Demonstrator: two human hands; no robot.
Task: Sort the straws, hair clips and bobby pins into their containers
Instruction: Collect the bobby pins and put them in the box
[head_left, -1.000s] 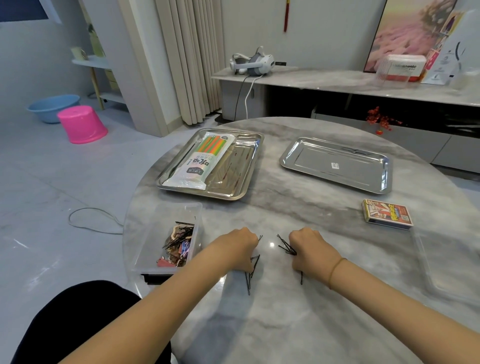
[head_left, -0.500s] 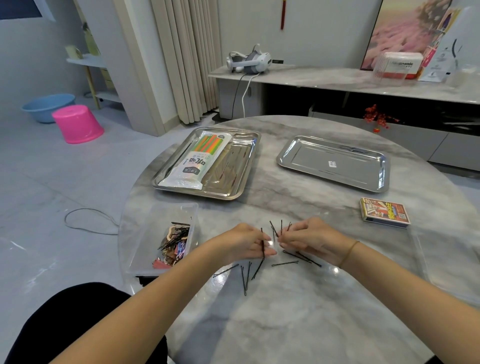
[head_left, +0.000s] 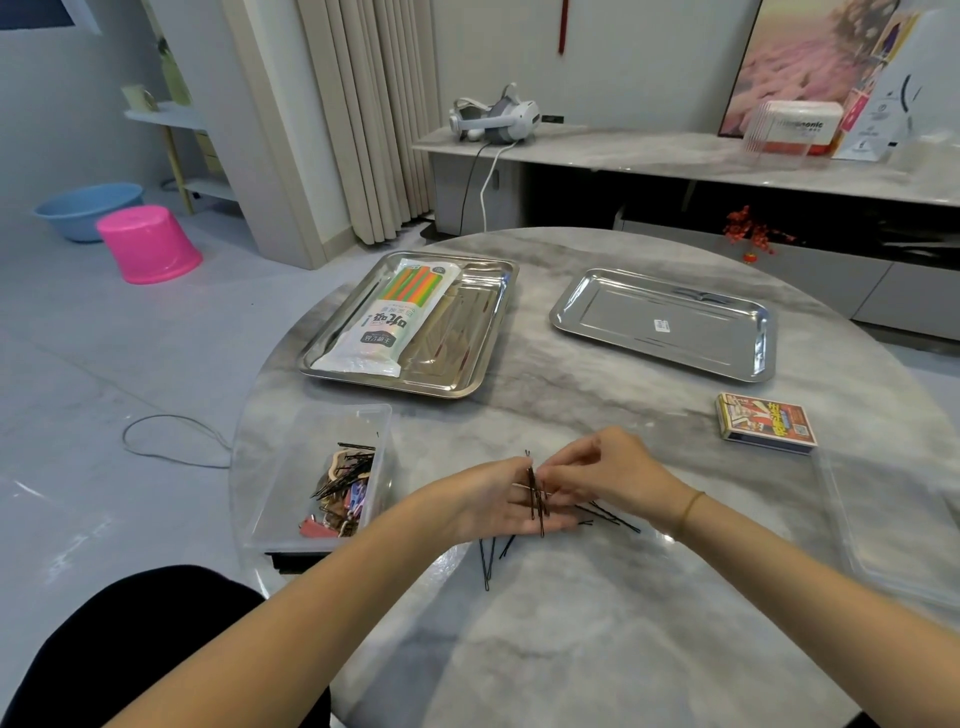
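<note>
A bunch of black bobby pins (head_left: 535, 493) stands across the fingers of my left hand (head_left: 488, 501), which holds them near the table's front middle. My right hand (head_left: 608, 473) meets it from the right and pinches the same bunch at its fingertips. More loose bobby pins (head_left: 488, 561) lie on the marble table below the hands, and others (head_left: 610, 515) lie under my right hand. A clear plastic box (head_left: 311, 421) at the left holds mixed hair clips and bobby pins (head_left: 343, 488). A pack of coloured straws (head_left: 389, 317) lies in the left steel tray (head_left: 467, 387).
A second steel tray (head_left: 665, 322) sits at the back right with only a small sticker in it. A printed card box (head_left: 763, 423) lies right of the hands. Another clear container (head_left: 893, 519) stands at the table's right edge. My dark-clothed knee (head_left: 156, 649) is at bottom left.
Both hands rose from fists pressed on the table and came together. The pins, spread loose half a second ago, are now partly gathered into a bunch held between the hands.
</note>
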